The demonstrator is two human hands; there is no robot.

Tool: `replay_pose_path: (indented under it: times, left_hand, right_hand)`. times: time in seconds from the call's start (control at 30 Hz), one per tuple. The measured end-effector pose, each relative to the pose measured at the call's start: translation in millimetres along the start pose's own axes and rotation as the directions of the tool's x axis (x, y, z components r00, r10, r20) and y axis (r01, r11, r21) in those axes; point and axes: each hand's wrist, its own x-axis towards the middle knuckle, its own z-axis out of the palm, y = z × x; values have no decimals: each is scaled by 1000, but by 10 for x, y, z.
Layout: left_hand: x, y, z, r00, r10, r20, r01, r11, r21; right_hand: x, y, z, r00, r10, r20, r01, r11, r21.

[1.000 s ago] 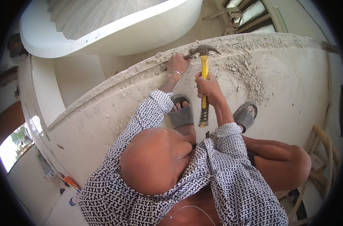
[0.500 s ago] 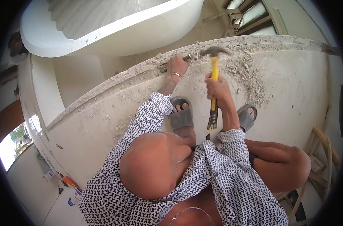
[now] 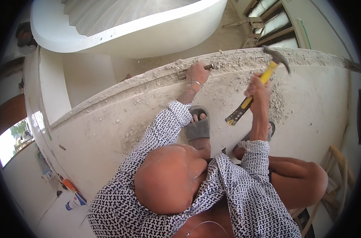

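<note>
- The fingers of the left hand [image 3: 197, 74] are clamped around a short metal rod [image 3: 209, 67], whose dull, rounded end sticks out on the right of the fist; its other end cannot be made out.
- That fist is at the broken band along the floor's [image 3: 315, 99] curved far edge, left of the hammer [image 3: 269, 72].
- The fingers of the right hand [image 3: 259, 90] are clamped about the middle of the hammer's handle, and the hammer is held above the floor, its head nearer the far edge and well apart from the rod.
- The hammer's head is dark grey metal, with a curved claw on the right; the handle is smooth yellow, ending in a black grip dotted with pale rounds and slanting down toward the feet.
- Along the far edge the surface is rough, crumbly and grooved; nearer the feet the floor is flat, pale and dusty.
- Grey rubble [image 3: 279, 111], in angular chips and powder, lies strewn to the right of the hammer.
- A dusty, dark grey sandal [image 3: 198, 129] with a broad strap stands below the left fist.
- The woven-patterned black-and-white shirt [image 3: 156, 125] has rolled cuffs; a thin metal bracelet [image 3: 196, 83] circles the left wrist.
- Beyond the edge curves a smooth white parapet [image 3: 168, 37].
</note>
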Motion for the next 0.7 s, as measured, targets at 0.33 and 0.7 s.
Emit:
replay_pose_path:
  times: [0.33,0.7]
  left_hand:
    - [-105,-27,-39,1000,9,7,-9,999,-40]
    - [75,-536,-836,991,-108,-76,-98,-210,-973]
  right_hand:
    - [-264,462,157,916,348,201,-332,937,-110]
    - [-158,-57,-166,987,162,-19,-163,980,-116]
